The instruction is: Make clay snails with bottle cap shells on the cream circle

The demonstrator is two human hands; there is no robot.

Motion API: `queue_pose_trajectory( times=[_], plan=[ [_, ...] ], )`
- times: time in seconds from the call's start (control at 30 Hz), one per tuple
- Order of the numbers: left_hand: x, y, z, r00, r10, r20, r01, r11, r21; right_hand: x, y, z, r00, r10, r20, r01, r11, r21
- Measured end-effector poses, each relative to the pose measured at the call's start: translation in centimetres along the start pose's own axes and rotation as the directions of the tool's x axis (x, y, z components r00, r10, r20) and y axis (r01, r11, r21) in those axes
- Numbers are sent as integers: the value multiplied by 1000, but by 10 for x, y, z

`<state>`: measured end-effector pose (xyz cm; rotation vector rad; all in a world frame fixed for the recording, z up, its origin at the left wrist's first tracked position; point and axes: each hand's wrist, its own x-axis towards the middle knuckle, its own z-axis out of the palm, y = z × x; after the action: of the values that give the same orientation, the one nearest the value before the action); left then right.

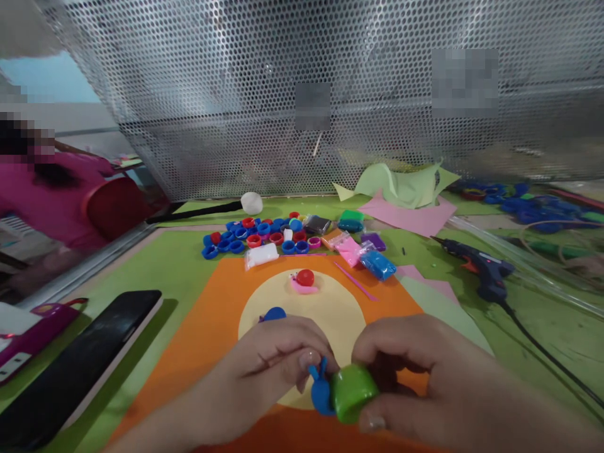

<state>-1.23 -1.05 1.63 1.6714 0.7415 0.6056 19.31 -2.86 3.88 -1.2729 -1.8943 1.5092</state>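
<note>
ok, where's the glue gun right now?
Head view, right side: the glue gun lies on the green mat, right of the blue clay packet and beyond the right hand.

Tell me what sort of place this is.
Probably a craft table in a shared workroom: bottle caps, clay packets, a glue gun and coloured paper. The left hand holds blue clay, the right hand a green cap.

The scene is seen from a single camera worn on the head, set above the near edge of the worktop (pixel 189 270) and pointed forward and down. The left hand (pixel 264 368) and the right hand (pixel 425 371) are caught very close, low in the frame. The far edge is closed by a perforated metal screen (pixel 330 63), and another person (pixel 51 189) is taken in beyond the left edge.
</note>
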Motion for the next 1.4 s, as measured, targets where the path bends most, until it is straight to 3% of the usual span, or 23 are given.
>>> queue_pose_trajectory(
  times=[0.23,0.5,0.77,1.03,1.4],
  plan=[
    [0,-1,0,998,63,5,-63,994,-93,-1,0,-1,1000,-4,-19,4,1000,-18],
    [-3,5,-1,981,191,-18,-191,981,-16,1,2,-2,1000,6,-28,-7,999,-51],
    [0,0,-2,988,126,-92,-125,992,27,-1,3,-2,999,15,-37,-19,994,-106],
    [1,-5,-4,973,170,-157,-164,985,46,1,2,-2,999,7,-50,-12,994,-107],
    [1,-9,-1,957,205,-207,-220,974,-50,4,3,-2,999,-11,-44,8,997,-71]
  ],
)
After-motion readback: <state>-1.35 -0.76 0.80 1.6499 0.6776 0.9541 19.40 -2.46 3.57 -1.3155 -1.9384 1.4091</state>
